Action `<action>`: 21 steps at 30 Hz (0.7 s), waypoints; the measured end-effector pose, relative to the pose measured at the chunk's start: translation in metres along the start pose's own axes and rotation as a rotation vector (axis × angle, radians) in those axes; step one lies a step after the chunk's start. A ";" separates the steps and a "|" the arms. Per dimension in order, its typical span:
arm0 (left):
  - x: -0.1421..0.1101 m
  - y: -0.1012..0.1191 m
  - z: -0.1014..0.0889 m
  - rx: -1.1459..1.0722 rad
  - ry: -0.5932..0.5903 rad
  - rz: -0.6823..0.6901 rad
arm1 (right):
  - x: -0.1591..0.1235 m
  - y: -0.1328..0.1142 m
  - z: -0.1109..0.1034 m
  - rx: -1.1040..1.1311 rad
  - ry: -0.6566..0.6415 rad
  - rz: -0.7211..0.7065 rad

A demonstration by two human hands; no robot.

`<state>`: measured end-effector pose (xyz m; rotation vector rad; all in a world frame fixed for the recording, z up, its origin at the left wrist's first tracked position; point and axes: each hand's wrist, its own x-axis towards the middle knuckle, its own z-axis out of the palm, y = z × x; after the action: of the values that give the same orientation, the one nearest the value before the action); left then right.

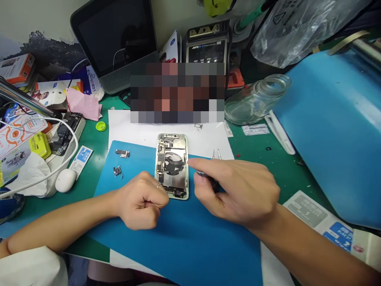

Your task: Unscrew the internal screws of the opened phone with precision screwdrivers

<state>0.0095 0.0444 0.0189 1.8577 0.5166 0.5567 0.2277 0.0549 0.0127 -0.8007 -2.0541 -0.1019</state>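
The open phone (176, 180) lies on the blue mat (193, 246), left hand (144, 202) balled beside it; right hand (238, 190) pinches, I think, a dark tool (212, 182). One slip could gouge bare circuitry (161, 158).

Opened phone (178, 174) on a blue mat (220, 242) between two bare hands, left one (144, 200) curled

The flat blue mat (190, 234) looks smooth and matt, like rubber. The opened phone with pale frame (172, 178) shows shiny silver metal plates inside. The tilted clear jar (248, 101) is of smooth, glossy glass. The crumpled transparent bag (285, 33) is thin, shiny plastic. The folded pink sheet (83, 103) looks soft and matt, but cloth or paper, I cannot tell.
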 end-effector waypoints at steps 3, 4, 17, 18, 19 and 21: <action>-0.001 0.000 0.002 0.027 -0.004 0.011 | 0.000 -0.001 -0.001 -0.007 0.006 -0.005; -0.001 0.000 0.003 0.036 -0.006 0.017 | 0.000 -0.001 -0.001 -0.007 0.002 -0.005; -0.001 -0.001 0.005 0.099 -0.036 0.031 | -0.002 -0.001 -0.002 0.003 -0.027 0.006; -0.001 0.000 0.005 0.105 -0.036 0.033 | -0.002 -0.002 -0.002 -0.001 -0.030 0.008; -0.001 0.000 0.005 0.112 -0.035 0.040 | -0.002 -0.002 -0.002 -0.004 -0.032 0.008; -0.001 0.000 0.006 0.142 -0.032 0.071 | -0.002 -0.002 -0.003 -0.010 -0.022 0.005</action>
<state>0.0128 0.0391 0.0170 2.0227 0.4811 0.5484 0.2294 0.0513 0.0135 -0.8169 -2.0739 -0.1009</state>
